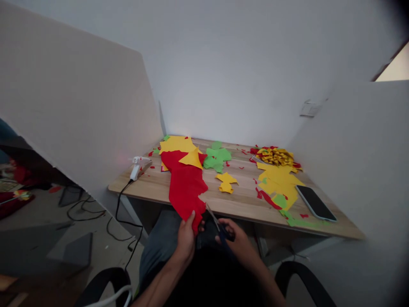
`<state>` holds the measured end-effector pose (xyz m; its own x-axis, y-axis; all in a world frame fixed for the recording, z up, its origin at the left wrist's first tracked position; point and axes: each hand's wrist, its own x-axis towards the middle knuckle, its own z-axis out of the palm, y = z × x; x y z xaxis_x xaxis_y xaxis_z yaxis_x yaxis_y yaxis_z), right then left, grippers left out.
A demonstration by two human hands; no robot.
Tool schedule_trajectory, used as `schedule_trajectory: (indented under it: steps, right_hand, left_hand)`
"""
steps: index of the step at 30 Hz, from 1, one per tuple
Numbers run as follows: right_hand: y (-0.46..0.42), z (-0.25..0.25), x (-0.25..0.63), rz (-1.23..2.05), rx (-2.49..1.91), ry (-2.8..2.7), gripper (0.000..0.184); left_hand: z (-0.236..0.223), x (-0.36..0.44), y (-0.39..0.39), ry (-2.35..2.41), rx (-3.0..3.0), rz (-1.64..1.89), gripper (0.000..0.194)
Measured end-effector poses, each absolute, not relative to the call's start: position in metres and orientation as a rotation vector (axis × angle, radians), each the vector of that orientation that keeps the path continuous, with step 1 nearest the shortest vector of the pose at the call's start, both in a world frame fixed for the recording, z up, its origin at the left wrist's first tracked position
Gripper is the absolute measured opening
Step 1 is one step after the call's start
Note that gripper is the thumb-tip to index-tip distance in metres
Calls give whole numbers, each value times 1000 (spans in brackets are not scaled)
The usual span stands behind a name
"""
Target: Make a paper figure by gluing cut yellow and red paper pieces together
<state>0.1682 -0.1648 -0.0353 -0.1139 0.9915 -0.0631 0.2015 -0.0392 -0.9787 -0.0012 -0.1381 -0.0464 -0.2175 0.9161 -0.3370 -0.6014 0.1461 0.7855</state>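
Your left hand pinches the lower end of the red sheet, which spreads back onto the table, while your right hand grips the scissors, tips near the sheet's edge. Farther out lie green pieces, a white glue gun at left and a phone at right.

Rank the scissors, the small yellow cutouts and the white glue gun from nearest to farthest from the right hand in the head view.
1. Scissors: in the right hand.
2. Small yellow cutouts: mid-table, beyond the hand.
3. White glue gun: table's left end.
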Motion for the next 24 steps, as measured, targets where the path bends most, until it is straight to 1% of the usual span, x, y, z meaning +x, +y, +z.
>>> schedule_trajectory:
  steps: [3, 6, 8, 10, 11, 17, 19, 24]
  right_hand:
    - [-160, -22, 183, 1087, -1365, -1341, 50]
    - [-144, -7, 201, 887, -1423, -1424, 52]
    - [-125, 3, 214, 650, -1594, -1547, 48]
    - [-100, 12, 228, 332, -1850, -1649, 48]
    - [-87, 16, 234, 262, -1930, -1640, 49]
    - [-17, 24, 248, 81, -2224, -1620, 58]
    - [-6, 23, 248, 62, -2276, -1652, 55]
    - [4, 17, 251, 40, -2347, -1718, 41]
  left_hand:
    - [-38, -2, -139, 1024, 380, 1500, 43]
    - [-33, -4, -139, 995, 379, 1545, 43]
    - [-33, -6, -139, 1002, 370, 1555, 43]
    - [-34, -8, -139, 1023, 351, 1550, 42]
    - [-35, -8, -138, 1035, 344, 1546, 42]
    - [-39, -8, -135, 1035, 396, 1513, 38]
    - [-39, -8, -134, 1025, 385, 1506, 39]
    - [-39, -8, -133, 1037, 358, 1514, 38]
